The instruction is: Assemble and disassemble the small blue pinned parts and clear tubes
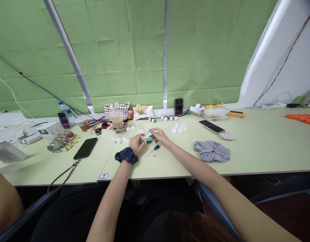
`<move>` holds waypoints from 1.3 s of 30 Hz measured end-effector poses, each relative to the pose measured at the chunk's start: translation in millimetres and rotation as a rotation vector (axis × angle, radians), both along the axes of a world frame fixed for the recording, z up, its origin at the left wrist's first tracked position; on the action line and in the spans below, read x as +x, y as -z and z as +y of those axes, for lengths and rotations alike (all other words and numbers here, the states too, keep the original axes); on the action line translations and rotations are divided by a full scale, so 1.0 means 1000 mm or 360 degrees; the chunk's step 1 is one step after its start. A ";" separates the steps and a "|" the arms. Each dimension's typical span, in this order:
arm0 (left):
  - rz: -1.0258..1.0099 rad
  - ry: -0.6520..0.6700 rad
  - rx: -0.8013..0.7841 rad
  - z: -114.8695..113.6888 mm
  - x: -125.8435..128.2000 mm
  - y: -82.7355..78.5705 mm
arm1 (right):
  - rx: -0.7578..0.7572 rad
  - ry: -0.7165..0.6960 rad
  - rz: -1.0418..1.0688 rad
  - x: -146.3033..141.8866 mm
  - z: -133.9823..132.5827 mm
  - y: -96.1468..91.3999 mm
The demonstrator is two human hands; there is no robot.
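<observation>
My left hand (136, 144), with a dark blue scrunchie (127, 155) on its wrist, is closed round one end of a small clear tube-like item with blue parts (146, 137). At the item's other end, my right hand (158, 135) pinches it with the fingertips. Both hands hover just above the pale green table (258, 148). A small blue-tipped pin-like part (155, 148) lies on the table just below the hands. Several white caps (179, 128) are scattered beyond the hands.
A black phone (85, 148) and a cord loop (64, 174) lie to the left, near small glass bottles (59, 141). A grey scrunchie (212, 151) and another phone (211, 126) lie to the right. Cups, bags and boxes line the back edge. Another person's arm (4, 201) shows at far left.
</observation>
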State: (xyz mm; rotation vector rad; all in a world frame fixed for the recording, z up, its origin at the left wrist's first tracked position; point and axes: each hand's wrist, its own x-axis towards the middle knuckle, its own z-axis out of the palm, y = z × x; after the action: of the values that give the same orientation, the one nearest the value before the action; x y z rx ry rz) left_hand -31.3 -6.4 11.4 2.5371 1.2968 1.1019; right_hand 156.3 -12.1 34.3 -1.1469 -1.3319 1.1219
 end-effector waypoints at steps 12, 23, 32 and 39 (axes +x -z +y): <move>-0.0327 0.0111 -0.0139 0.008 0.007 0.005 | 0.0239 0.0456 -0.0852 0.018 0.014 0.004; -0.0667 0.0171 -0.0267 0.002 0.004 0.000 | -0.0418 0.0325 -0.0099 0.018 0.007 0.002; -0.0590 0.0127 -0.0433 0.005 0.008 0.003 | -0.0555 0.0332 -0.0073 0.021 0.012 0.008; -0.0899 -0.0144 -0.0572 0.012 -0.006 0.002 | 0.0301 0.0265 -0.0145 0.026 0.018 0.013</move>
State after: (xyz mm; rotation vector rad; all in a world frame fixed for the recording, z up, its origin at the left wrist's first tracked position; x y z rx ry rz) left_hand -37.2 5.5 9.1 1.7526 1.3038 1.3271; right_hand 182.7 5.8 21.2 -1.1564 -1.3542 0.8141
